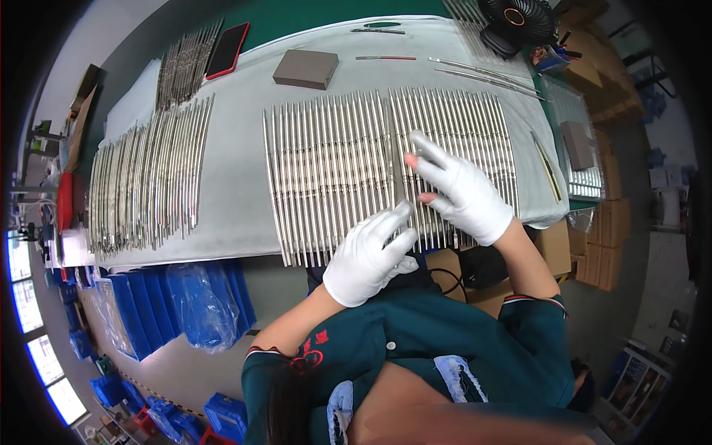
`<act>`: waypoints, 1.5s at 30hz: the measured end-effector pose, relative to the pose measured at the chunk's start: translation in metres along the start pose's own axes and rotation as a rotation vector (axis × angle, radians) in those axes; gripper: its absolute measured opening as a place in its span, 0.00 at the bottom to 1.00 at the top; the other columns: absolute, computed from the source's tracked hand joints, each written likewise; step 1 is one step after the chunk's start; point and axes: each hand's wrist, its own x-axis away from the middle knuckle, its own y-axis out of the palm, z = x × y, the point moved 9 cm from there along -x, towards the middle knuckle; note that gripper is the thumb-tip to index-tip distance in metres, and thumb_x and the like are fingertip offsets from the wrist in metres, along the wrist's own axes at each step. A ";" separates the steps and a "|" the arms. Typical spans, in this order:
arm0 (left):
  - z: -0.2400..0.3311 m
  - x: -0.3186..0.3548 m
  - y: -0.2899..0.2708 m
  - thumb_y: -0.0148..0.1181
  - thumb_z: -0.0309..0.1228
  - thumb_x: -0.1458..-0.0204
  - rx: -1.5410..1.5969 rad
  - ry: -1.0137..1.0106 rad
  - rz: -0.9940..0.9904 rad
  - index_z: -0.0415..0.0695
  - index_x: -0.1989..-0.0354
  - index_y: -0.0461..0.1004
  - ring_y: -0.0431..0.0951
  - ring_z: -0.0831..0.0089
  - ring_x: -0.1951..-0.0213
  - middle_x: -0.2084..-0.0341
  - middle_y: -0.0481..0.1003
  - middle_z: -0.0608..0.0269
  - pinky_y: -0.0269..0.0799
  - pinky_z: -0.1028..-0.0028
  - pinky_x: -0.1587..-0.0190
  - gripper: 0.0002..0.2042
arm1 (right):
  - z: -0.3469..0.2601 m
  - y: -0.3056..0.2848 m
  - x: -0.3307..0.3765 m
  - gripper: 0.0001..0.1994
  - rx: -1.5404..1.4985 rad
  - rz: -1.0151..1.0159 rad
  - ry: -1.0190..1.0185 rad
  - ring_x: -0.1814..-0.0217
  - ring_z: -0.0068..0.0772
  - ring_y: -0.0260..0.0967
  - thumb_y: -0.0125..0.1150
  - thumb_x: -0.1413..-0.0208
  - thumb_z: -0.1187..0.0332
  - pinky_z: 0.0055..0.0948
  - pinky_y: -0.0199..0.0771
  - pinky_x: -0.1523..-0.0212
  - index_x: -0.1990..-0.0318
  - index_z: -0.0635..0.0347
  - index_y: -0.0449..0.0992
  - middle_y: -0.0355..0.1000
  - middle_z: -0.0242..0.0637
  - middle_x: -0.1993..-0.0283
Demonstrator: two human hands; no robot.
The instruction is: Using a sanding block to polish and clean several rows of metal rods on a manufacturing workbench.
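Observation:
Long thin silver metal rods lie side by side in two groups in front of me, a left group point(326, 163) and a right group point(463, 126), with a narrow gap between. My left hand point(368, 259), in a white glove, is over the near ends of the rods beside the gap. Its fingers are loosely bent and apart, and nothing shows in them. My right hand point(463, 189), also gloved, hovers over the right group with fingers spread. Two of its fingertips poke out bare. Whether either hand touches a rod is hard to tell.
On the pale cloth point(237, 148) are more rods point(152, 178) at left, a grey-brown block point(305, 69), and loose thin rods point(486, 74). A red-edged phone point(228, 50) and black fan point(519, 26) stand at the back. Blue bins point(148, 311) sit below the left edge.

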 end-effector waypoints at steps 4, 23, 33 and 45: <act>0.011 0.004 -0.025 0.69 0.32 0.74 0.052 0.088 0.115 0.38 0.59 0.66 0.74 0.42 0.54 0.49 0.67 0.37 0.74 0.55 0.55 0.28 | -0.038 0.009 -0.034 0.23 0.062 0.027 -0.287 0.60 0.43 0.75 0.57 0.49 0.72 0.36 0.76 0.64 0.43 0.49 0.67 0.66 0.42 0.39; -0.060 0.071 -0.053 0.55 0.20 0.44 0.117 -0.378 0.421 0.35 0.35 0.58 0.68 0.52 0.39 0.40 0.66 0.43 0.62 0.63 0.37 0.26 | 0.230 -0.093 -0.030 0.17 0.663 0.010 0.727 0.51 0.45 0.73 0.55 0.42 0.54 0.41 0.73 0.52 0.44 0.29 0.75 0.74 0.37 0.52; -0.070 0.099 -0.067 0.51 0.18 0.43 0.118 -0.514 0.553 0.33 0.36 0.58 0.68 0.57 0.39 0.40 0.66 0.44 0.62 0.65 0.36 0.24 | 0.242 -0.087 -0.027 0.17 0.584 0.036 0.686 0.48 0.46 0.72 0.55 0.41 0.55 0.40 0.71 0.49 0.45 0.39 0.76 0.73 0.39 0.49; -0.114 0.055 -0.100 0.62 0.38 0.46 -0.635 -0.558 0.255 0.39 0.47 0.70 0.73 0.46 0.50 0.48 0.71 0.42 0.71 0.57 0.49 0.21 | 0.115 -0.026 -0.005 0.30 0.313 -0.022 0.077 0.30 0.53 0.54 0.51 0.40 0.46 0.46 0.50 0.30 0.36 0.53 0.65 0.58 0.49 0.32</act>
